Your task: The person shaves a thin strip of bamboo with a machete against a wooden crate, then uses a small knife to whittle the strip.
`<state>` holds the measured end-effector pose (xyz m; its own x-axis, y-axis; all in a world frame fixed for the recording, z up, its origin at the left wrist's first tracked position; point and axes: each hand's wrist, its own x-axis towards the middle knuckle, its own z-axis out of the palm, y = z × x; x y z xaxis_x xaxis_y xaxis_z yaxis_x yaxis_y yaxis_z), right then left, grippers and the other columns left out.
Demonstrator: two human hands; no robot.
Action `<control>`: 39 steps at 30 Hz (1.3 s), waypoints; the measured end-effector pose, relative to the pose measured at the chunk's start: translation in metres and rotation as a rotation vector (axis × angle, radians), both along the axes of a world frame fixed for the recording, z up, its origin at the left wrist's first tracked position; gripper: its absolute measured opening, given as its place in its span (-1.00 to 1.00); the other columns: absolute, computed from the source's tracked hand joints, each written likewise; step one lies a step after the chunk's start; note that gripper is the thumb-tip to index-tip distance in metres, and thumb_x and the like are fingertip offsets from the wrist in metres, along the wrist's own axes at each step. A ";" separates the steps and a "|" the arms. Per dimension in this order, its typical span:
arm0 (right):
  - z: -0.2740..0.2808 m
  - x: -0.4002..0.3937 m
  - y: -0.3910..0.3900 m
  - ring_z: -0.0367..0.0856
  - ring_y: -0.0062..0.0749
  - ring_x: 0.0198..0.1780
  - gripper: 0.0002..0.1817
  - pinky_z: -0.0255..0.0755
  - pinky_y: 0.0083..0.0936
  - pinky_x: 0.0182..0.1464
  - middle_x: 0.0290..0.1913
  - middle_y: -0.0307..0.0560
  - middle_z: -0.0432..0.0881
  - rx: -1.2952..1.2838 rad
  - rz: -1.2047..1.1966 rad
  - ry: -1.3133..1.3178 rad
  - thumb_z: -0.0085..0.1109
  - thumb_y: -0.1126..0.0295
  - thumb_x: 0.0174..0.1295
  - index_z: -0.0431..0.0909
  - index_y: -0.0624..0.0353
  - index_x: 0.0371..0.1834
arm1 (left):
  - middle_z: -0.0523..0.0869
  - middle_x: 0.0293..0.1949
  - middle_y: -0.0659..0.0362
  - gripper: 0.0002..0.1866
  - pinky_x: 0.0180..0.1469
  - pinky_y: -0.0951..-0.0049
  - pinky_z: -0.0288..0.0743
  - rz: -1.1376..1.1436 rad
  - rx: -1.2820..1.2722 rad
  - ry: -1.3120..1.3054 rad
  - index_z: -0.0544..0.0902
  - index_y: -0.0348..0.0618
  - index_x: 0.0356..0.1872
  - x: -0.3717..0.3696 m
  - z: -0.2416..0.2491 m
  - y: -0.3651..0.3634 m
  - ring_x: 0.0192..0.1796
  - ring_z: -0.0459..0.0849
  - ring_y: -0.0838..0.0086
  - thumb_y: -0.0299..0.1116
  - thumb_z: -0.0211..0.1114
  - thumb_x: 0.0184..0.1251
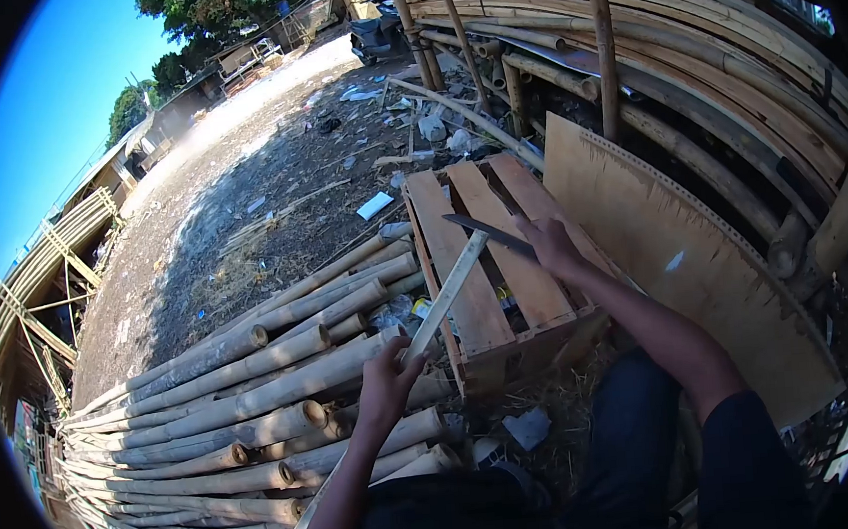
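Observation:
My left hand (389,385) is closed around a long, pale bamboo strip (444,302), which slants from the lower left up to the crate top. In my right hand (553,248) is a long-bladed knife (489,234), its dark blade pointing left. The blade overlaps the strip's upper end in this view. Both are over a slatted wooden crate (488,260) standing in front of me. The knife's handle is mostly hidden by my right fingers.
A stack of bamboo poles (256,399) lies to the left, cut ends facing me. A worn plywood sheet (680,266) leans right of the crate, below racked timber and poles (683,30). Litter covers the ground, and a motorcycle (374,40) is parked farther back.

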<state>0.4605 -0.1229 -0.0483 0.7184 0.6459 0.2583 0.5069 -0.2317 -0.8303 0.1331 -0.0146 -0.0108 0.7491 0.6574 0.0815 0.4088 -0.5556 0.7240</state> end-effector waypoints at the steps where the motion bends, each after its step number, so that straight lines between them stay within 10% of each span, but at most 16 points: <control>1: -0.020 0.017 0.002 0.39 -0.17 -0.65 -0.32 0.26 -0.14 -0.44 -0.74 0.04 0.29 0.004 -0.002 -0.007 -0.01 -0.12 0.41 0.36 0.29 -0.68 | 0.53 -0.68 0.05 -0.63 -0.42 0.23 0.38 -0.014 0.023 -0.015 0.59 -0.25 -0.02 -0.001 0.000 -0.001 -0.59 0.54 0.33 -0.14 0.31 0.37; 6: -0.009 0.001 -0.002 0.24 -0.66 -0.70 -0.41 0.13 -0.58 -0.58 -0.77 -0.37 0.20 0.363 0.041 0.615 0.01 -0.11 0.43 0.29 0.06 -0.68 | 0.57 -0.66 0.04 -0.63 -0.43 0.24 0.37 -0.006 -0.008 0.035 0.57 -0.20 0.01 0.006 -0.005 0.008 -0.59 0.55 0.36 -0.13 0.30 0.39; 15: 0.013 -0.064 -0.003 0.26 -0.39 -0.70 -0.34 0.18 -0.24 -0.54 -0.79 -0.08 0.32 0.063 0.455 -0.342 0.02 -0.08 0.43 0.40 0.29 -0.68 | 0.54 -0.67 0.08 -0.62 -0.44 0.32 0.28 -0.027 -0.105 -0.026 0.56 -0.24 0.01 0.003 -0.008 0.007 -0.58 0.43 0.50 -0.13 0.28 0.40; 24: 0.000 -0.059 -0.001 0.27 -0.40 -0.66 -0.31 0.19 -0.28 -0.51 -0.77 -0.05 0.32 0.024 0.541 -0.300 0.01 -0.12 0.42 0.40 0.32 -0.67 | 0.41 -0.61 0.42 -0.69 -0.57 0.62 0.10 -0.099 -0.623 -0.070 0.60 -0.23 -0.02 0.006 -0.010 0.007 -0.60 0.27 0.76 -0.19 0.28 0.44; 30: -0.004 0.000 -0.011 0.24 -0.46 -0.65 -0.33 0.16 -0.29 -0.51 -0.75 -0.08 0.29 0.230 -0.140 0.088 0.00 -0.08 0.44 0.38 0.31 -0.66 | 0.29 -0.64 0.48 -0.77 -0.63 0.63 0.01 -0.140 -0.750 -0.055 0.58 -0.15 -0.04 0.001 -0.011 0.015 -0.65 0.22 0.78 -0.24 0.26 0.45; 36: 0.018 -0.076 -0.016 0.31 -0.23 -0.71 -0.37 0.18 -0.21 -0.52 -0.78 0.05 0.31 0.081 0.505 -0.264 0.04 -0.02 0.43 0.41 0.31 -0.68 | 0.21 -0.66 0.51 -0.85 -0.65 0.61 -0.09 -0.152 -0.850 -0.070 0.54 -0.08 -0.17 0.001 -0.012 0.015 -0.68 0.11 0.79 -0.24 0.22 0.48; 39: -0.002 -0.087 -0.004 0.15 -0.43 -0.67 -0.41 0.15 -0.28 -0.52 -0.76 -0.03 0.21 0.088 0.610 -0.422 0.06 0.08 0.44 0.32 0.29 -0.69 | 0.22 -0.67 0.48 -0.85 -0.69 0.68 -0.12 -0.186 -0.959 -0.102 0.52 -0.07 -0.12 -0.002 -0.010 0.020 -0.70 0.10 0.81 -0.25 0.19 0.49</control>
<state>0.3731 -0.1268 -0.0499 0.0671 0.8625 0.5016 0.8039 0.2510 -0.5391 0.1313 0.0052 -0.0212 0.8662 0.3511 -0.3555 0.2848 0.2377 0.9286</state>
